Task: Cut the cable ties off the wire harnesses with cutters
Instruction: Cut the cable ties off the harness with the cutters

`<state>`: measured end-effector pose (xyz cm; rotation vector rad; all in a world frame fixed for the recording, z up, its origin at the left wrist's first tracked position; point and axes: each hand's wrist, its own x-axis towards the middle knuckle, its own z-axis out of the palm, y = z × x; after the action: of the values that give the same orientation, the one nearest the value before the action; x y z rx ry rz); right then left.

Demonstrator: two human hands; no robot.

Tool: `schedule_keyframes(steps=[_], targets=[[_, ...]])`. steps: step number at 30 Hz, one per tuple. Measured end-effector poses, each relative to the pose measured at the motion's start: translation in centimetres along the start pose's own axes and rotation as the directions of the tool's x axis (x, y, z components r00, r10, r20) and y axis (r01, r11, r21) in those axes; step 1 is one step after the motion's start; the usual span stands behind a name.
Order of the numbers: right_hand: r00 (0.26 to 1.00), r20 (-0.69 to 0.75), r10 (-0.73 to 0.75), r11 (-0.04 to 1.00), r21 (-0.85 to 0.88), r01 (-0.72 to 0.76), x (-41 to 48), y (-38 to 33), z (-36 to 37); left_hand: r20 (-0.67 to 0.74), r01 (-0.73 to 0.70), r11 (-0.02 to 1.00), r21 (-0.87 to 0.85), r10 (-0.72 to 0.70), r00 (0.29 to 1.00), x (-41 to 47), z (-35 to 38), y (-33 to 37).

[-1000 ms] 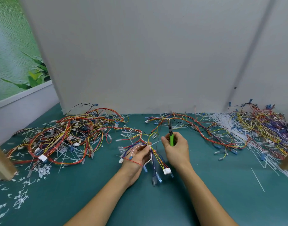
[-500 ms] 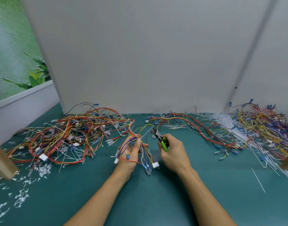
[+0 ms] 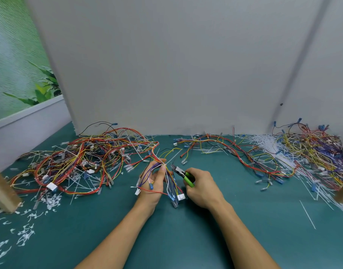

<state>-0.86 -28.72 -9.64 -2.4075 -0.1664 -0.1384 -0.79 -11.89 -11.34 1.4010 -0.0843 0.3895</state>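
Curled round a fan of purple, yellow, red and white leads, the left hand [image 3: 153,183] holds one wire harness [image 3: 171,188] upright above the green mat [image 3: 166,239], with the thumb pressed just below the point where the leads gather. The right hand [image 3: 200,189] is wrapped round the green handles of the cutters [image 3: 183,174]. Their dark nose points up and left at that gather, close to it but apart, and the jaws look slightly parted.

A white cable tie [image 3: 164,163] seems to bind the leads there, its tail slanting up to the right; the tie head itself is too small to make out.

The main risk, as I judge it, is the blades closing on insulation as well as on the tie, because the thin leads crowd tightly round the band and spread out right beside the nose. The thumb also sits near the cutting line, so a slip of the nose could nick it. If the harness is held loosely, the snip may twist it and drag the white connector [image 3: 180,197] and blue terminals hanging below.

Further out, a trailing lead joins the large tangled pile [image 3: 85,162] on the left and could snag when the harness is lifted away. White clippings [image 3: 50,200] litter the mat beside that pile, and 1 long harness [image 3: 225,146] and loose ties [image 3: 267,144] lie well apart on the right.
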Motion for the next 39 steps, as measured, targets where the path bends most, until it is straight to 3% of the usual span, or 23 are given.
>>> schedule_keyframes(steps=[8, 18, 35, 39], targets=[[1.0, -0.016, -0.012, 1.0, 0.004, 0.012, 0.0, -0.1, 0.0, 0.083, -0.096, 0.993, 0.072, 0.09, 0.992, -0.4, 0.0, 0.5], [1.0, 0.025, 0.001, 1.0, -0.004, -0.001, -0.2, -0.7, -0.5, 0.084, -0.133, 0.98, 0.146, 0.122, 0.989, -0.5, 0.0, 0.7], [0.987, 0.131, 0.091, 0.995, 0.035, -0.096, -0.3, -1.5, -1.2, 0.155, -0.151, 0.979, 0.134, 0.13, 0.979, 0.1, -0.7, 0.2], [0.976, 0.175, 0.132, 0.984, 0.097, -0.15, -0.2, -1.3, -1.4, 0.163, -0.152, 0.987, 0.06, 0.141, 0.976, 0.1, -0.8, 0.2]])
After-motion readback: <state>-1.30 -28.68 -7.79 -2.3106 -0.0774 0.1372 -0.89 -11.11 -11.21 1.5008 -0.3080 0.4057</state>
